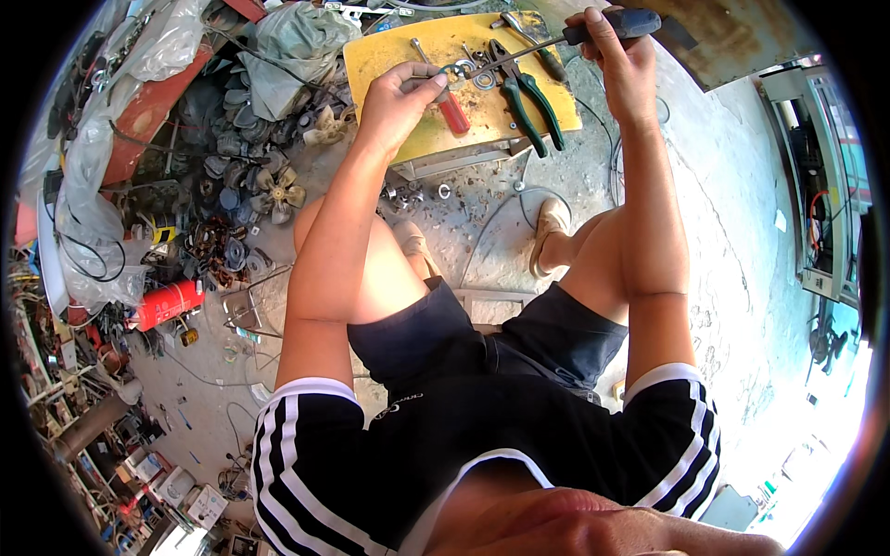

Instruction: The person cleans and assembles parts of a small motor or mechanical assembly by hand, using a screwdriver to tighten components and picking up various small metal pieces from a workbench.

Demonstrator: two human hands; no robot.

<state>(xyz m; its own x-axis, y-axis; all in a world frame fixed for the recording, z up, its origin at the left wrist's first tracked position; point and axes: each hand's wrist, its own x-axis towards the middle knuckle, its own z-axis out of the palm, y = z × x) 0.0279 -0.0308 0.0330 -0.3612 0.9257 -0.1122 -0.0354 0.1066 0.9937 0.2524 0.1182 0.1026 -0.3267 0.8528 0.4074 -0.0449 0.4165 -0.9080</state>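
Observation:
My right hand (623,69) is closed round the dark handle of a screwdriver (528,56), held up at the right of a yellow-topped low table (385,60). Its long shaft slants down to the left, and the tip meets a small ring-shaped metal part (454,74). That part is pinched between the thumb and fingers of my left hand (400,104), over the table. Below my left fingers lies a red-handled screwdriver (452,113). Green-handled pliers (532,100) rest to the right, beside several small metal rings (483,81). Behind the pliers is a hammer-like tool (533,44) with a dark handle.
Heaped metal parts and fan blades (278,193) lie on the floor to the left, near plastic bags (295,56). A red cylinder (169,304) sits farther left. Cables (487,232) run over the floor by my feet. A rusty panel (742,32) juts in at the upper right.

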